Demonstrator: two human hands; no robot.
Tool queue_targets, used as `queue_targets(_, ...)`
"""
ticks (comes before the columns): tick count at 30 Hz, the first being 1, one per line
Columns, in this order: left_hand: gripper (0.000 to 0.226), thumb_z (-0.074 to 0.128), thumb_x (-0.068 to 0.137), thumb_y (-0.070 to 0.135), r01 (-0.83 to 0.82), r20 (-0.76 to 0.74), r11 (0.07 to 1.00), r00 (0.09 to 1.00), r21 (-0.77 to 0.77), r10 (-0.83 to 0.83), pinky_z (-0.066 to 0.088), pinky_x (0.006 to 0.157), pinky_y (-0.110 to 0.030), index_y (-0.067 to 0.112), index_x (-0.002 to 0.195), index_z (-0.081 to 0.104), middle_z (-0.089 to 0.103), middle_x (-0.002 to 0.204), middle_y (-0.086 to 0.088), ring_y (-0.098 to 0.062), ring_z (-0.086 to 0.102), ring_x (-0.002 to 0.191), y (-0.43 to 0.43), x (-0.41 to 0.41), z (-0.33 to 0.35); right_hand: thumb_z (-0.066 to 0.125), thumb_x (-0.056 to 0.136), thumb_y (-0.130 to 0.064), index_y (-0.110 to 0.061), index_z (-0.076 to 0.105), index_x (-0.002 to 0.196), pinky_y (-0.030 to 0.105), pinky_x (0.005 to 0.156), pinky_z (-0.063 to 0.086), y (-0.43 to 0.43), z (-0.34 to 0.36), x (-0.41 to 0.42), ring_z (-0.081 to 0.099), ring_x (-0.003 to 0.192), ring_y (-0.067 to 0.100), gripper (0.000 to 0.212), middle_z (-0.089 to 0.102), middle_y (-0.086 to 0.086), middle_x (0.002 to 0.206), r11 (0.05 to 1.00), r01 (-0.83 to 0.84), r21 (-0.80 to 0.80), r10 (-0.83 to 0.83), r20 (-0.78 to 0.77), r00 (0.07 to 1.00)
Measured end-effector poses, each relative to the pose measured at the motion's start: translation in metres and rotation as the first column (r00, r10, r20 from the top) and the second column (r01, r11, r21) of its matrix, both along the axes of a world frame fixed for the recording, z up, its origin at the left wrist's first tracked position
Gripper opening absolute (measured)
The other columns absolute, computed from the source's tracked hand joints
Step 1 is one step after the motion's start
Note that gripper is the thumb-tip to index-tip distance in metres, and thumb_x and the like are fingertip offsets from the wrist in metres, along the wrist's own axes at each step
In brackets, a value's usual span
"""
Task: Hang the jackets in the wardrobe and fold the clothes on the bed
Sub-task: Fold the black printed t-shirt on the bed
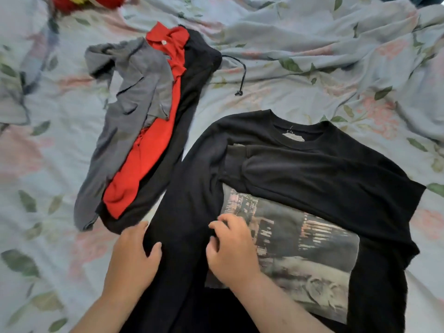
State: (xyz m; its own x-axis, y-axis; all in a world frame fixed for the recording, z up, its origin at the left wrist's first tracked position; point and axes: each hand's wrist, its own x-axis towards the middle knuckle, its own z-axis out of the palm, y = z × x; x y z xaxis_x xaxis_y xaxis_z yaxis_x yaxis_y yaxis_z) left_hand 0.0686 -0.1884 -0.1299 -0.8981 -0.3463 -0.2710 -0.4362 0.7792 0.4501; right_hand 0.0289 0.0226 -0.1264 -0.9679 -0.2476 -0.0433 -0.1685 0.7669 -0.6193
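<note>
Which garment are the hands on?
The black shirt with the grey print, touched by the left hand and right hand. The grey one, red one and drawstring one lie piled beside it.

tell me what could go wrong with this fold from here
The black shirt seems to touch the clothes pile by the left hand, so folding may drag it. The sleeve laid across the chest could slip out. The rumpled bedsheet may leave the fold uneven.
</note>
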Motion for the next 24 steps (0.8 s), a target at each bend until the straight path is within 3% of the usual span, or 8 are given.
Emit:
queue_targets(4, 0.027, 0.067, 0.085, 0.044, -0.132, 0.437, 0.975, 0.898, 0.179, 0.041, 0.049, 0.071, -0.03, 0.033, 0.101, 0.049, 0.059, 0.096, 0.011, -0.01, 0.061, 0.087, -0.021, 0.06, 0.0, 0.047, 0.097, -0.043, -0.026, 0.053, 0.133, 0.03, 0.094, 0.047, -0.052, -0.002, 0.036, 0.055, 0.115, 0.016, 0.041, 0.051, -0.009, 0.126, 0.998, -0.07, 0.008, 0.059, 0.437, 0.898)
queue_targets(7, 0.018, 0.067, 0.091, 0.024, -0.233, 0.513, 0.872, 0.858, 0.43, -0.024, 0.052, 0.085, -0.033, 0.028, 0.105, 0.057, 0.07, 0.098, 0.007, -0.012, 0.067, 0.094, -0.034, 0.069, 0.0, 0.041, 0.096, -0.059, -0.03, 0.041, 0.145, 0.031, 0.1, 0.043, -0.067, 0.003, 0.047, 0.049, 0.122, 0.013, 0.057, 0.038, -0.015, 0.139, 1.0, 0.017, 0.018, -0.024, 0.568, 0.823)
queue_targets(10, 0.018, 0.059, 0.092, 0.002, -0.58, 0.541, 0.42, 0.811, 0.698, 0.221, 0.055, 0.082, -0.045, 0.009, 0.106, 0.069, 0.076, 0.1, -0.014, -0.032, 0.073, 0.092, -0.048, 0.054, 0.019, 0.043, 0.093, -0.063, -0.03, 0.042, 0.146, 0.025, 0.104, 0.039, -0.078, 0.019, 0.047, 0.047, 0.122, 0.004, 0.063, 0.037, -0.018, 0.143, 0.984, 0.122, -0.129, 0.0, 0.687, 0.727)
queue_targets(12, 0.022, 0.054, 0.093, 0.003, -0.631, 0.57, 0.093, 0.745, 0.77, 0.346, 0.057, 0.077, -0.046, 0.002, 0.112, 0.066, 0.072, 0.107, -0.024, -0.039, 0.072, 0.096, -0.054, 0.042, 0.033, 0.044, 0.088, -0.066, -0.031, 0.047, 0.142, 0.023, 0.105, 0.039, -0.086, 0.034, 0.049, 0.048, 0.12, -0.002, 0.064, 0.04, -0.021, 0.14, 0.962, 0.18, -0.205, 0.023, 0.717, 0.697)
queue_targets(18, 0.036, 0.041, 0.098, -0.001, -0.57, 0.688, -0.388, 0.569, 0.725, 0.45, 0.059, 0.075, -0.043, -0.01, 0.131, 0.053, 0.062, 0.127, -0.028, -0.031, 0.066, 0.109, -0.048, -0.001, 0.066, 0.062, 0.073, -0.062, -0.054, 0.044, 0.131, 0.011, 0.097, 0.037, -0.095, 0.072, 0.06, 0.044, 0.118, -0.018, 0.062, 0.048, -0.032, 0.124, 0.94, 0.044, -0.339, 0.173, 0.583, 0.794)
queue_targets(20, 0.038, 0.038, 0.097, -0.005, -0.552, 0.699, -0.429, 0.559, 0.715, 0.446, 0.058, 0.076, -0.036, -0.01, 0.133, 0.052, 0.057, 0.135, -0.026, -0.026, 0.063, 0.113, -0.044, -0.011, 0.072, 0.07, 0.073, -0.048, -0.054, 0.039, 0.137, 0.015, 0.103, 0.04, -0.093, 0.074, 0.064, 0.045, 0.123, -0.014, 0.072, 0.051, -0.03, 0.129, 0.931, 0.055, -0.361, 0.171, 0.562, 0.809)
queue_targets(22, 0.038, 0.037, 0.094, -0.011, -0.539, 0.678, -0.412, 0.586, 0.735, 0.444, 0.061, 0.069, -0.029, -0.001, 0.113, 0.068, 0.064, 0.121, -0.023, -0.023, 0.072, 0.093, -0.04, -0.017, 0.075, 0.067, 0.08, -0.029, -0.052, 0.05, 0.127, 0.014, 0.101, 0.04, -0.09, 0.077, 0.062, 0.051, 0.117, -0.014, 0.055, 0.059, -0.027, 0.123, 0.924, 0.125, -0.36, 0.089, 0.524, 0.847)
queue_targets(24, 0.044, 0.041, 0.088, -0.014, -0.484, 0.626, -0.401, 0.653, 0.778, 0.426, 0.061, 0.076, -0.039, 0.011, 0.113, 0.067, 0.067, 0.113, -0.024, -0.032, 0.073, 0.093, -0.04, -0.021, 0.079, 0.057, 0.086, -0.006, -0.046, 0.061, 0.11, 0.016, 0.096, 0.044, -0.083, 0.081, 0.048, 0.059, 0.105, -0.01, 0.047, 0.069, -0.02, 0.109, 0.899, 0.235, -0.37, -0.007, 0.524, 0.852)
